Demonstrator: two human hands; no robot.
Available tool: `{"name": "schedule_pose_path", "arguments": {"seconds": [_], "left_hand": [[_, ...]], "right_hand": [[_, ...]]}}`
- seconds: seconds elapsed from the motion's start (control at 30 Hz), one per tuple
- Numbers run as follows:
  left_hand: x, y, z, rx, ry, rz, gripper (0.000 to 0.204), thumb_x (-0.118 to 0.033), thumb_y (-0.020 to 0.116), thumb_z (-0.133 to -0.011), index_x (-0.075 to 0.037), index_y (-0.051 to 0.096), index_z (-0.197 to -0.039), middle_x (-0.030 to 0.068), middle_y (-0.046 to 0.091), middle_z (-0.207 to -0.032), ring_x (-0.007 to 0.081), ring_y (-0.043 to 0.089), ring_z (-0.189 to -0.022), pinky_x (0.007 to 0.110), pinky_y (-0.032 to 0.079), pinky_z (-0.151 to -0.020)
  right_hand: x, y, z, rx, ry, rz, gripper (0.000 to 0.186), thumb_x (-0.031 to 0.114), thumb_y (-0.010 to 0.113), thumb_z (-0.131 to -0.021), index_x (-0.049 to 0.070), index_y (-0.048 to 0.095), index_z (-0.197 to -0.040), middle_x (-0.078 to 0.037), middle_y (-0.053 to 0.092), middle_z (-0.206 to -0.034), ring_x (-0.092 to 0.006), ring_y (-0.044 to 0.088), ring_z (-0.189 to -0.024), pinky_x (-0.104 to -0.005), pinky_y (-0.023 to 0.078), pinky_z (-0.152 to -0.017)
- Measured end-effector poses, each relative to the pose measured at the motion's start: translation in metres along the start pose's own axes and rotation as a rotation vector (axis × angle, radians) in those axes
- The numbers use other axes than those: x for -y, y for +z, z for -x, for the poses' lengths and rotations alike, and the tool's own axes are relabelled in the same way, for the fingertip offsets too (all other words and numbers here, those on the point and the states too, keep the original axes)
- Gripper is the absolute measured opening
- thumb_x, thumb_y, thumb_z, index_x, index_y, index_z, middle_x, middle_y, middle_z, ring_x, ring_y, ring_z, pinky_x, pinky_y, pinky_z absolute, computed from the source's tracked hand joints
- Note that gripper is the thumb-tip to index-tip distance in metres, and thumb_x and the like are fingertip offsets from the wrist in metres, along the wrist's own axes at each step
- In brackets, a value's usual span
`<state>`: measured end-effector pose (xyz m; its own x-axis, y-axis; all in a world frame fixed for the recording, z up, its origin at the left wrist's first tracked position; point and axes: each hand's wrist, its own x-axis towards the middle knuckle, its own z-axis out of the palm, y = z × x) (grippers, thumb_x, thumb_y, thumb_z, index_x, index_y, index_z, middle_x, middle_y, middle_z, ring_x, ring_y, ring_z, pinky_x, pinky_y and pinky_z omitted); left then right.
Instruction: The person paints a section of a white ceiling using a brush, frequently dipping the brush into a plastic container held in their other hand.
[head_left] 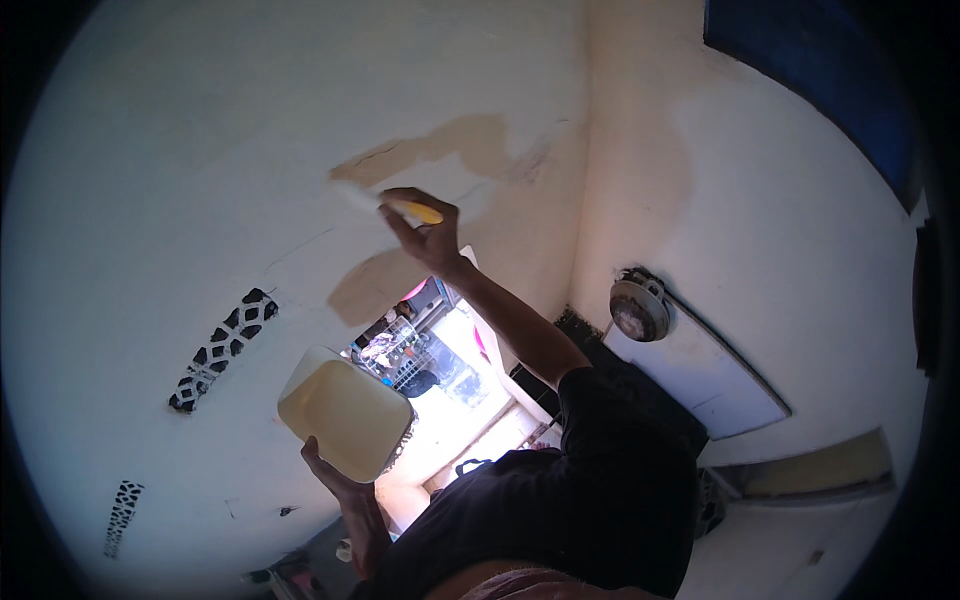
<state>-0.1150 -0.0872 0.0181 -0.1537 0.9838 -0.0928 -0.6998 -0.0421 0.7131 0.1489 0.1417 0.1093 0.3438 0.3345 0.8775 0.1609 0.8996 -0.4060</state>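
Note:
My right hand (425, 230) is raised against the pale wall (230, 140), closed round the yellow handle (422, 211) of a tool, likely a brush, whose light, blurred tip points at the wall by a darker beige patch (420, 145). A second darker patch (360, 285) is lower, under my wrist. Lower left, my left hand (335, 470) grips a squarish plastic container (345, 410) holding pale cream liquid.
A bright doorway (450, 370) with a cluttered rack opens below my arm. On the right are a round metal fitting (638, 308), a white board (715, 380) and a dark blue panel (810, 70). Patterned vent openings (220, 350) pierce the left wall.

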Motion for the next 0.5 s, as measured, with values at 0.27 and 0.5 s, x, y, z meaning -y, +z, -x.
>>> {"name": "schedule_pose_path", "arguments": {"seconds": [0.27,0.5], "left_hand": [[0.000,0.004,-0.008,-0.021,0.021,0.003,0.057,-0.046,0.040,-0.094,-0.006,0.048,-0.133,0.0099,0.058,-0.122,0.0257,0.059,-0.110,0.042,0.051,-0.088],[0.003,-0.009,-0.005,-0.012,0.042,0.033,0.057,-0.045,0.043,-0.092,-0.006,0.047,-0.133,0.0098,0.057,-0.123,0.0261,0.059,-0.110,0.042,0.051,-0.087]], "right_hand": [[-0.063,-0.044,-0.126,0.276,0.332,-0.412,0.016,0.010,0.071,-0.087,0.000,0.067,-0.099,-0.011,0.071,-0.080,-0.0166,0.070,-0.071,-0.0285,0.058,-0.064],[-0.130,-0.208,-0.177,-0.375,0.242,0.103,0.022,0.019,0.073,-0.086,-0.002,0.070,-0.083,-0.010,0.070,-0.070,-0.0169,0.068,-0.060,-0.0295,0.057,-0.059]]}}
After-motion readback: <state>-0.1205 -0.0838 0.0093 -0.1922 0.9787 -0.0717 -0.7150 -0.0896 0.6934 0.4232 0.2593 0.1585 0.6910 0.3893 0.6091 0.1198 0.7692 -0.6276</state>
